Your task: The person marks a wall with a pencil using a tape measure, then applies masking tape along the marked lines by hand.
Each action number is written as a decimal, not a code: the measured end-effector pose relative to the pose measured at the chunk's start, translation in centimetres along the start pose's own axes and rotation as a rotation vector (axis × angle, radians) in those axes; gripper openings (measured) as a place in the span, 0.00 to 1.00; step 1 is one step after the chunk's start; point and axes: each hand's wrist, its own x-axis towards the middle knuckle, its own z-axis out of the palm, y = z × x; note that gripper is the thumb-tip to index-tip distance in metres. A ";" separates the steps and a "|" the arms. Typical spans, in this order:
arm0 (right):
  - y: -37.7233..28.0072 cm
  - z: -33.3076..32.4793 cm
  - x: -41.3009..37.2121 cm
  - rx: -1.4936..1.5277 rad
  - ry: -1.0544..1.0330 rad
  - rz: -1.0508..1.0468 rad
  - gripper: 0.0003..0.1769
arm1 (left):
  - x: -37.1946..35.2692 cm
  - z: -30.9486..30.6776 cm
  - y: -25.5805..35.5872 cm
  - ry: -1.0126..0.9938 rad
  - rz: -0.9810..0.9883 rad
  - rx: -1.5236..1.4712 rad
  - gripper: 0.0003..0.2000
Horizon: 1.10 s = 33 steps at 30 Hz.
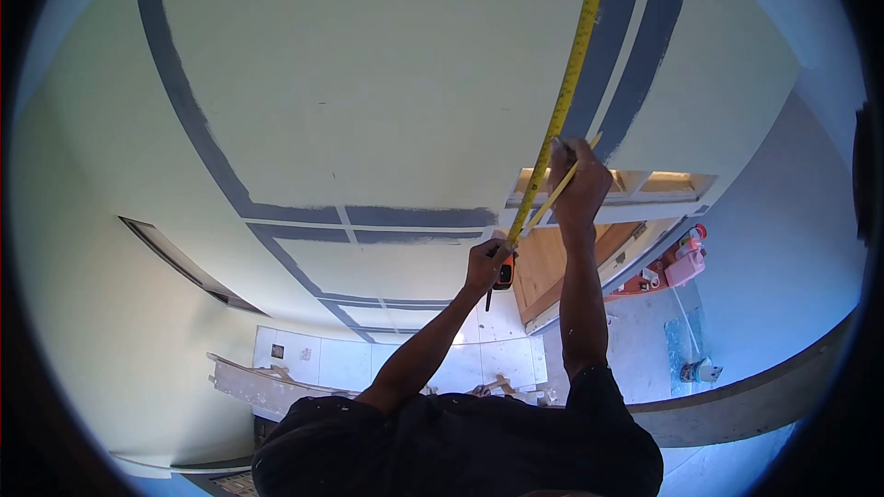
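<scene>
My left hand (488, 264) is closed on a tape measure with an orange and black case (505, 274). From there its yellow blade (573, 64) runs up along the wall, its end hook resting near the top of a grey painted band (615, 28). My right hand (580, 179) is closed around a long yellow pencil (560, 186), which slants across the palm and sticks out at both ends. The fingertips of that hand are right at the blade, about midway along it.
The pale wall (368, 64) carries more grey bands in a panel pattern. Below my right hand is a wooden door (545, 271) under a small window (668, 184). A pink jug (683, 269) stands at lower right. A plank (267, 382) lies low at left.
</scene>
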 end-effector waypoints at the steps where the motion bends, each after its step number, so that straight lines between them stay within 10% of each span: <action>1: -0.3 -0.1 0.9 -0.026 0.018 -0.003 0.09 | 0.0 -0.1 -0.1 0.003 0.006 -0.001 0.12; 33: -2.7 -1.3 3.5 -0.033 -0.039 -0.031 0.10 | 0.3 -1.1 -0.3 0.156 0.070 0.177 0.14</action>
